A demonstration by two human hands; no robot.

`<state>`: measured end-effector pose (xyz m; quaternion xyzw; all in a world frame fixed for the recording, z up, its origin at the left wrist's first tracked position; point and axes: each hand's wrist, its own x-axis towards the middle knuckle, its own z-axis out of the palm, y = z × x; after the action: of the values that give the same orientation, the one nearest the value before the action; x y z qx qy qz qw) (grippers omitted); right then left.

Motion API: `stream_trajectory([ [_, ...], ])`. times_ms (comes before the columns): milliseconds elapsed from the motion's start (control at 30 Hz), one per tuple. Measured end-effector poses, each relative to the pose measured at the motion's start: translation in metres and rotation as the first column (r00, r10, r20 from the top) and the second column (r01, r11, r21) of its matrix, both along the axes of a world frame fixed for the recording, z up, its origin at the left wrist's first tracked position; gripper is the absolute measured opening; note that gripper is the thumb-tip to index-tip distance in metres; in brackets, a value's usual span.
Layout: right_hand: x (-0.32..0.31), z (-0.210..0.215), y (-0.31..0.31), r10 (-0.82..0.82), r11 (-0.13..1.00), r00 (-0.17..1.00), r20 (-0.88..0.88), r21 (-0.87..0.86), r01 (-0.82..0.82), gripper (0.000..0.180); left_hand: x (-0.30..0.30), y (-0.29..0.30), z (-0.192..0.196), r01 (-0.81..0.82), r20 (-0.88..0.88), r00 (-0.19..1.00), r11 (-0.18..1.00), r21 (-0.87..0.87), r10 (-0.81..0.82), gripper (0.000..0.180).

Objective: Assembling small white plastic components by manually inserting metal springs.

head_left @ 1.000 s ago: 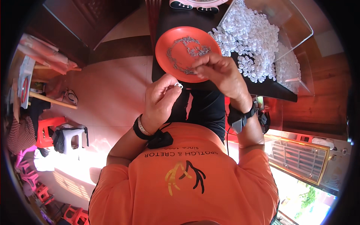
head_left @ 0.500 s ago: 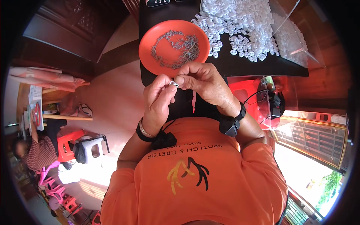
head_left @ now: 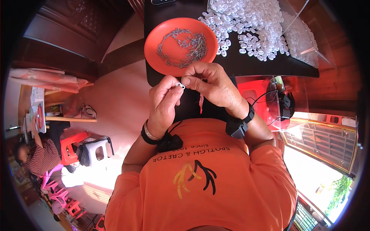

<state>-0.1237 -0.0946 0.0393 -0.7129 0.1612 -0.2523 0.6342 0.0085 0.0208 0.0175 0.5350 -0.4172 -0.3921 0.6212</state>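
Note:
Between the thumb and fingers of my left hand (head_left: pixel 162 101) is a small white plastic piece (head_left: pixel 180 85) with holes in it. My right hand (head_left: pixel 214 85) meets it from the right, thumb and forefinger pinched together at its edge. Whatever those fingertips hold is too small to make out. Just beyond both hands stands an orange-red plate (head_left: pixel 151 48), with many small grey metal pins or screws (head_left: pixel 197 48) spread over it in a rough ring. Loose white plastic pieces (head_left: pixel 252 45) of a similar look lie on the black table to the plate's right.
A large heap of white pieces (head_left: pixel 246 17) fills the black table's (head_left: pixel 269 68) far right, beside a clear plastic sheet. Below the table's right side is a red stool (head_left: pixel 250 92) with black cables and devices. At far left, another person (head_left: pixel 42 156) sits near stools (head_left: pixel 71 148).
The white piece has tilted slightly in my left fingertips. Both hands keep nearly the same pose, while the whole view has shifted a little.

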Motion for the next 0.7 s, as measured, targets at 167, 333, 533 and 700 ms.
stream_trajectory([
  [167,0.001,0.003,0.004,-0.077,0.968,0.995,-0.059,-0.242,0.061,0.009,-0.002,0.001,0.001,-0.015,0.026,1.000,1.000,-0.009,0.015,0.021],
  [333,-0.001,0.001,0.003,-0.090,0.927,0.996,-0.015,-0.368,0.078,0.008,-0.002,0.002,0.005,0.013,0.185,0.983,1.000,0.002,-0.013,0.021],
  [533,-0.005,0.008,0.005,-0.045,0.925,0.995,-0.093,-0.381,0.006,0.008,0.000,0.005,0.004,0.059,0.239,0.969,0.998,0.031,-0.065,0.020],
  [700,-0.007,0.004,0.002,-0.030,0.929,0.996,-0.084,-0.369,-0.003,0.009,0.002,0.003,-0.002,0.074,0.097,0.992,0.996,0.049,-0.078,0.022],
])
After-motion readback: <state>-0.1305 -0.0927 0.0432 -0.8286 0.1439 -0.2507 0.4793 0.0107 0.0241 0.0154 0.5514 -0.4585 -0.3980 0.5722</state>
